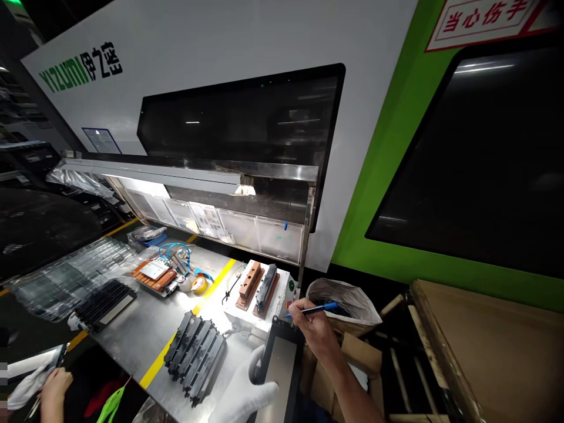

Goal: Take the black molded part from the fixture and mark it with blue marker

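Observation:
My left hand (247, 388), in a white glove, is closed on the edge of a long black plastic part (267, 370) with a greyish strip along it. My bare right hand (312, 332) pinches a blue pen (324, 308), held sideways above the upper end of that part. Just beyond is a white fixture box (240, 311) with a copper-coloured block (250, 285) on top. Beside that block, a dark grey strip-shaped part (267, 288) sits on another reddish base. Several similar dark ribbed parts (194, 355) lie in a row left of my gloved hand.
A lamp bar (176, 176) spans the metal table (132, 341). Further left are an orange-and-white device (154, 271), a yellow tape roll (200, 285) and black strips (106, 302). A lined bin (343, 294) and cardboard box (363, 352) stand right. Another person's hand (57, 382) shows lower left.

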The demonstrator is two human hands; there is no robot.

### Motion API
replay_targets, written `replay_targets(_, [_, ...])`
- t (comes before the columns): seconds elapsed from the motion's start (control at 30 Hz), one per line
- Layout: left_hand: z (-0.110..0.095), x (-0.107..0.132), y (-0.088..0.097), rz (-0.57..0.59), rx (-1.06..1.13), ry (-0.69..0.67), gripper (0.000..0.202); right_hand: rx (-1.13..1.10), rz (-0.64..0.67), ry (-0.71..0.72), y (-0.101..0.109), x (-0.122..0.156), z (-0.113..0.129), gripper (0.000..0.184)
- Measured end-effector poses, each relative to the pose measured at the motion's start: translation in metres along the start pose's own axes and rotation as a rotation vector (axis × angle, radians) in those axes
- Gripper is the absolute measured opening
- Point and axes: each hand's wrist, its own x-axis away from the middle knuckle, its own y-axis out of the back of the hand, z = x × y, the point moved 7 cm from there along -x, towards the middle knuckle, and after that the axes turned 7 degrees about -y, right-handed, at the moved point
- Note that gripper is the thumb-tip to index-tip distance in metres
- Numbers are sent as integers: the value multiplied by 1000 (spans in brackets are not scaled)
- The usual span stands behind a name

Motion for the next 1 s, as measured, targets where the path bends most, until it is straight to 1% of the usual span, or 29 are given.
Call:
replay_targets(0.03, [1, 1, 2, -6, 4, 7, 65, 22, 18, 4, -4, -2, 3, 43])
replay_targets(0.1, [5, 2, 5, -14, 12, 17, 59, 59, 45, 4, -11, -5, 5, 43])
replay_targets(0.2, [8, 3, 9, -27, 43, 23, 53, 76, 48, -12, -15, -9, 2, 45])
replay_targets(0.23, [8, 3, 10, -34, 57, 21, 54, 66, 18, -23, -13, -9, -1, 46])
replay_targets(0.33, [5, 0, 8, -58, 114, 7, 61, 7, -146, -49, 2, -4, -5, 48])
replay_targets(0.37, [4, -1, 6, -69, 139, 0, 64, -14, -195, -50, 8, 1, -5, 46])
replay_targets(0.43, [0, -5, 3, -101, 187, -19, 69, -15, -228, -40, 15, 15, -2, 39])
replay_targets(0.5, [-3, -8, 3, -147, 269, -32, 72, 19, -210, -34, 16, 34, -1, 32])
replay_targets(0.57, [-5, -12, 4, -204, 394, -32, 79, 57, -158, -25, 12, 57, -3, 26])
replay_targets(0.63, [-7, -16, 8, -264, 512, -32, 85, 94, -110, 28, 6, 81, -7, 23])
replay_targets(0.67, [-8, -17, 10, -287, 545, -33, 85, 123, -96, 75, 3, 92, -8, 21])
replay_targets(0.77, [-8, -21, 15, -333, 561, -17, 77, 229, -130, 217, -1, 118, -8, 14])
replay_targets(0.87, [-7, -24, 15, -339, 546, 15, 72, 287, -174, 253, -1, 129, -4, 13])
replay_targets(1.0, [-11, -27, 9, -367, 538, 21, 64, 295, -206, 233, 2, 126, 5, 16])
